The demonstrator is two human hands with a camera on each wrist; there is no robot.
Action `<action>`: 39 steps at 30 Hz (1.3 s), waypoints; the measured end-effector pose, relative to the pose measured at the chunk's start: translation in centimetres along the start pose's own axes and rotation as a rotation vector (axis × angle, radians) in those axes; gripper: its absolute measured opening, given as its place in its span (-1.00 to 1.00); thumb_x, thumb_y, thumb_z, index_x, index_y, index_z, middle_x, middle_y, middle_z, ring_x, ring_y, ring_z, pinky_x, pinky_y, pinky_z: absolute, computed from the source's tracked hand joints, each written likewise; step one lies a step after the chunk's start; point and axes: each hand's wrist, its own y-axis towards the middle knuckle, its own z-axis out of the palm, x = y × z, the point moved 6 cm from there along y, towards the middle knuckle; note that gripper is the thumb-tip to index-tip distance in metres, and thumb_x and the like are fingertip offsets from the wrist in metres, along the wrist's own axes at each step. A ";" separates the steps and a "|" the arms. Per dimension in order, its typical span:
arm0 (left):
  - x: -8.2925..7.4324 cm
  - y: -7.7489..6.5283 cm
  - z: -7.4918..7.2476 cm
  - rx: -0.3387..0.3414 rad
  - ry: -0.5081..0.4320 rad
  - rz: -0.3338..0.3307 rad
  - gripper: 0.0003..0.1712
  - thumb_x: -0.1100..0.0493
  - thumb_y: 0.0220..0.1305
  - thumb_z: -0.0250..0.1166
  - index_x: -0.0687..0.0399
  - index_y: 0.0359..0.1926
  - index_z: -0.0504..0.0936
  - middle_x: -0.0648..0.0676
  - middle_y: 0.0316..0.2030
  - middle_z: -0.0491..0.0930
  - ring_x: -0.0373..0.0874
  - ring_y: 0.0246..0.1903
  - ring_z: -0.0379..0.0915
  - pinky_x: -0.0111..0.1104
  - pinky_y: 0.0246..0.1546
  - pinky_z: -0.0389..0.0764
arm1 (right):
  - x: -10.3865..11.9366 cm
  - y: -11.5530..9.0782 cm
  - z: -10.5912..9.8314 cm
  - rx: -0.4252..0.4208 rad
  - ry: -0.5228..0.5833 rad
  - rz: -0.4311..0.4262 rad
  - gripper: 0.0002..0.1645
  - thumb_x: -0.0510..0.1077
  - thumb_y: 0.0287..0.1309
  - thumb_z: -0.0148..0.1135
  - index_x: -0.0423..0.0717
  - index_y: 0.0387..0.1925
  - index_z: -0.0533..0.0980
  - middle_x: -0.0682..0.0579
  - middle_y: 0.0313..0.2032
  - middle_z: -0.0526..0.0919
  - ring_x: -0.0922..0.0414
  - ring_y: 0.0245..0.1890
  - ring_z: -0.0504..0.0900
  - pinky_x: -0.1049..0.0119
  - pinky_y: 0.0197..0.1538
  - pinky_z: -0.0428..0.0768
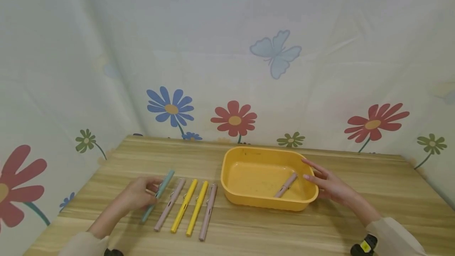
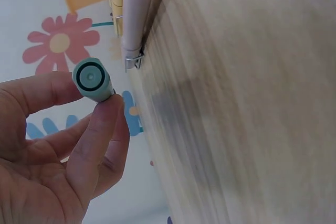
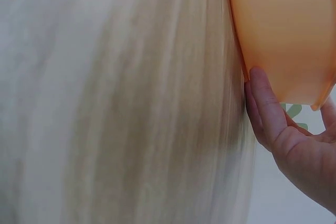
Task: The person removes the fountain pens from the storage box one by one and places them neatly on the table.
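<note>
My left hand (image 1: 140, 193) pinches a teal pen (image 1: 165, 183) between thumb and fingers, at the left end of a row of pens. In the left wrist view the round end of the teal pen (image 2: 90, 77) faces the camera, held off the wooden table. Right of it lie a mauve pen (image 1: 170, 205), two yellow pens, one a yellow pen (image 1: 184, 206) and the other a yellow pen (image 1: 197, 208), then another mauve pen (image 1: 208, 212). My right hand (image 1: 332, 186) holds the right end of a yellow plastic basin (image 1: 264, 203), fingertips over its rim and others against its outer wall.
One mauve pen (image 1: 286, 185) lies slanted inside the basin, toward its right side. The wooden table (image 1: 387, 192) ends at the back against a pale curtain (image 1: 199, 50) printed with flowers and a butterfly.
</note>
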 end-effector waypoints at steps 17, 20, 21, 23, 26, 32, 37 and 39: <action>1.4 0.3 0.4 0.005 0.035 0.009 -0.32 0.49 -0.25 0.26 0.47 0.06 0.40 0.23 -0.23 0.49 -0.08 -0.40 0.44 -0.30 -0.54 0.56 | 0.0 0.1 0.0 0.007 0.000 -0.003 -0.17 -0.01 0.23 0.07 0.01 0.40 -0.11 -0.42 0.33 -0.20 -0.28 0.17 0.28 0.01 -0.04 0.52; 1.5 0.4 0.5 0.002 0.039 -0.001 -0.32 0.50 -0.27 0.26 0.47 0.05 0.41 0.21 -0.26 0.49 -0.08 -0.41 0.43 -0.30 -0.55 0.56 | 0.0 0.1 0.1 0.009 0.002 -0.006 -0.17 -0.01 0.23 0.07 0.01 0.40 -0.11 -0.42 0.33 -0.20 -0.28 0.17 0.27 0.01 -0.04 0.52; 1.5 0.4 0.5 0.002 0.040 -0.003 -0.32 0.50 -0.28 0.26 0.47 0.05 0.41 0.20 -0.27 0.49 -0.08 -0.41 0.43 -0.31 -0.55 0.55 | 0.0 0.1 0.1 0.010 0.002 -0.006 -0.17 -0.01 0.23 0.07 0.01 0.40 -0.11 -0.42 0.33 -0.20 -0.28 0.17 0.27 0.01 -0.04 0.52; 1.4 0.5 0.6 0.003 0.050 0.003 -0.32 0.50 -0.29 0.26 0.48 0.04 0.41 0.20 -0.28 0.49 -0.08 -0.41 0.43 -0.31 -0.55 0.55 | 0.0 0.1 0.1 0.012 0.006 -0.006 -0.17 -0.02 0.23 0.07 0.01 0.40 -0.11 -0.43 0.33 -0.20 -0.28 0.17 0.27 0.00 -0.04 0.52; 1.3 0.5 0.7 -0.005 0.063 0.012 -0.32 0.50 -0.30 0.26 0.49 0.03 0.42 0.18 -0.31 0.49 -0.09 -0.41 0.42 -0.32 -0.56 0.54 | 0.0 0.1 0.1 0.014 0.010 -0.002 -0.16 -0.01 0.23 0.07 0.01 0.40 -0.12 -0.43 0.33 -0.20 -0.27 0.16 0.29 0.00 -0.04 0.52; 1.0 0.3 0.8 -0.015 0.086 0.029 -0.34 0.51 -0.30 0.26 0.51 0.02 0.42 0.18 -0.32 0.49 -0.08 -0.42 0.41 -0.33 -0.58 0.54 | -0.1 0.1 0.0 0.012 0.005 -0.003 -0.16 -0.01 0.23 0.07 0.01 0.40 -0.11 -0.43 0.33 -0.20 -0.25 0.15 0.31 0.00 -0.04 0.52; 1.1 0.4 0.8 -0.016 0.109 0.025 -0.35 0.49 -0.27 0.29 0.49 0.02 0.42 0.18 -0.30 0.49 -0.09 -0.40 0.42 -0.34 -0.58 0.54 | -0.1 0.1 0.0 0.012 0.001 -0.007 -0.17 -0.01 0.23 0.06 0.01 0.40 -0.11 -0.43 0.33 -0.20 -0.29 0.17 0.27 -0.01 -0.03 0.51; 1.1 0.3 0.8 -0.014 0.110 0.022 -0.35 0.48 -0.26 0.30 0.48 0.02 0.42 0.18 -0.29 0.49 -0.09 -0.41 0.43 -0.34 -0.58 0.54 | -0.1 0.1 0.0 0.012 0.000 -0.008 -0.17 -0.01 0.24 0.06 0.01 0.40 -0.12 -0.42 0.33 -0.20 -0.30 0.18 0.25 -0.01 -0.03 0.51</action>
